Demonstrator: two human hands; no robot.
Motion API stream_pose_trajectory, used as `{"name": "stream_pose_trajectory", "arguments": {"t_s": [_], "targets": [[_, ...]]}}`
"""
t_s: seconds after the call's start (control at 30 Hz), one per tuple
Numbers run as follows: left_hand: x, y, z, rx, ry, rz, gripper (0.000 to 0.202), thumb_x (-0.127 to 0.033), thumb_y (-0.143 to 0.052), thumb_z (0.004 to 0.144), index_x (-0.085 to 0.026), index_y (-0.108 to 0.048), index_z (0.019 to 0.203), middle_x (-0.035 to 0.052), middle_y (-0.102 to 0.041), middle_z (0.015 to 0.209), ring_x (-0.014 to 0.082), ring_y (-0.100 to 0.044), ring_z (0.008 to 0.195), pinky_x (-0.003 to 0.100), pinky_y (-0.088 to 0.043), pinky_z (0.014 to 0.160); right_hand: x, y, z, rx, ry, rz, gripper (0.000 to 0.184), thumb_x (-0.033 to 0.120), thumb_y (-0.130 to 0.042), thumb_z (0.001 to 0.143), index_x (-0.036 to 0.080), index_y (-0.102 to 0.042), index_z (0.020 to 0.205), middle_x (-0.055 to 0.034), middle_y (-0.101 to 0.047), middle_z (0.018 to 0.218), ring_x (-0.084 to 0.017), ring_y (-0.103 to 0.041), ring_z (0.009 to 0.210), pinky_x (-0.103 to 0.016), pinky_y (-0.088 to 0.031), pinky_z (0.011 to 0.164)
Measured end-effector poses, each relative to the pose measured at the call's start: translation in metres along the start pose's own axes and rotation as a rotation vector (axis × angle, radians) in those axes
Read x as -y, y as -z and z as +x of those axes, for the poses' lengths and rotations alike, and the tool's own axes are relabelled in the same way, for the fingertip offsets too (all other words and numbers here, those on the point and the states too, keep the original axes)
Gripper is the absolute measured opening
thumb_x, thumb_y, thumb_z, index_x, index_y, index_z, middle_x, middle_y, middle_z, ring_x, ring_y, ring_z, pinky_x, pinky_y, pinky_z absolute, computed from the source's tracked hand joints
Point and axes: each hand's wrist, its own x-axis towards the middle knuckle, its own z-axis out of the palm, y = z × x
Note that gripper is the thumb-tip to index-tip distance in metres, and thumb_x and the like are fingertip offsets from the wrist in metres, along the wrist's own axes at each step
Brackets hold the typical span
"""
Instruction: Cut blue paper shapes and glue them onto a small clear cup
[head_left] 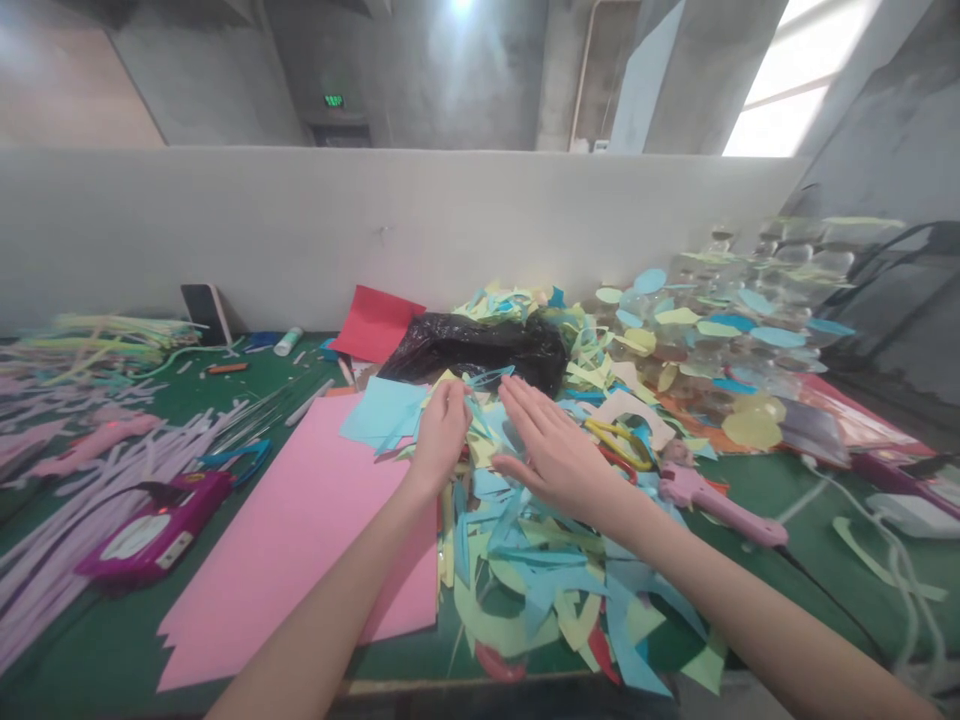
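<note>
- Head view: your left hand (444, 425) has its fingers drawn close together beside the light-blue sheets (382, 410); whether they pinch any paper, I cannot tell.
- Your right hand (551, 445) is spread flat, fingers straight, thumb apart, over the heap of paper scraps (536, 585), which lies between and below your hands and runs towards the table's near edge.
- Scraps overlap and curl there, so a broad sweep could push some over that edge.
- Those light-blue sheets share the scraps' colour; grabbing by colour alone might crumple good paper.
- Yellow-handled scissors (619, 445) lie partly buried just beside your right hand; reaching blindly could jab you.
- A pink glue gun (724, 508) sits near your right forearm. Whether it is hot I cannot tell; its cable could snag your arm.
</note>
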Motion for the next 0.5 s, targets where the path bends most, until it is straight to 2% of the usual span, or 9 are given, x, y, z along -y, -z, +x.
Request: {"name": "stream_pose_trajectory", "arguments": {"t_s": [0.1, 0.2, 0.27, 0.43, 0.5], "targets": [[-0.0022, 0.0008, -0.0005, -0.02, -0.015, 0.006, 0.022, -0.033, -0.037, 0.094, -0.021, -0.051, 0.083, -0.0067, -0.038, 0.054, 0.0102, -0.038, 0.051, 0.022, -0.033, 0.052, 0.0006, 0.002, 0.0001, -0.034, -0.031, -0.015, 0.077, 0.06, -0.023, 0.097, 0.006, -0.027, 0.15, -0.0165, -0.024, 0.157, -0.026, -0.017, 0.147, -0.046, -0.024, 0.119], [-0.0034, 0.0015, -0.0015, -0.022, -0.012, 0.0, 0.02, -0.031, -0.036, 0.094, -0.021, -0.049, 0.083, -0.007, -0.037, 0.053, 0.0102, -0.037, 0.049, 0.022, -0.032, 0.051, 0.0009, 0.0005, -0.0009, 0.082, -0.005, 0.0, 0.077, 0.062, -0.022, 0.096, 0.005, -0.035, 0.146, -0.0181, -0.035, 0.152, -0.027, -0.029, 0.143, -0.045, -0.031, 0.116], [-0.0029, 0.0018, -0.0017, -0.022, -0.012, -0.006, 0.02, -0.031, -0.036, 0.094, -0.021, -0.049, 0.083, -0.007, -0.036, 0.053, 0.0103, -0.036, 0.049, 0.022, -0.031, 0.05, 0.0005, -0.0007, -0.0015, 0.106, -0.007, 0.005, 0.078, 0.063, -0.023, 0.095, 0.006, -0.036, 0.146, -0.0182, -0.037, 0.151, -0.027, -0.032, 0.142, -0.044, -0.032, 0.115], [-0.002, 0.0019, -0.0011, -0.035, -0.027, -0.015, 0.02, -0.031, -0.036, 0.094, -0.021, -0.05, 0.084, -0.0065, -0.038, 0.055, 0.0103, -0.037, 0.05, 0.022, -0.032, 0.05, 0.0002, -0.0009, -0.0008, -0.038, -0.04, -0.039, 0.078, 0.061, -0.026, 0.096, 0.006, -0.023, 0.151, -0.0171, -0.022, 0.157, -0.026, -0.015, 0.147, -0.046, -0.022, 0.119], [-0.0032, 0.0018, -0.0013, -0.033, -0.029, -0.017, 0.02, -0.031, -0.035, 0.094, -0.021, -0.05, 0.084, -0.0067, -0.037, 0.055, 0.0103, -0.036, 0.049, 0.021, -0.032, 0.05, 0.0015, -0.001, -0.001, -0.004, -0.019, -0.036, 0.078, 0.061, -0.026, 0.096, 0.005, -0.027, 0.15, -0.0179, -0.025, 0.156, -0.027, -0.017, 0.147, -0.046, -0.022, 0.119]]}}
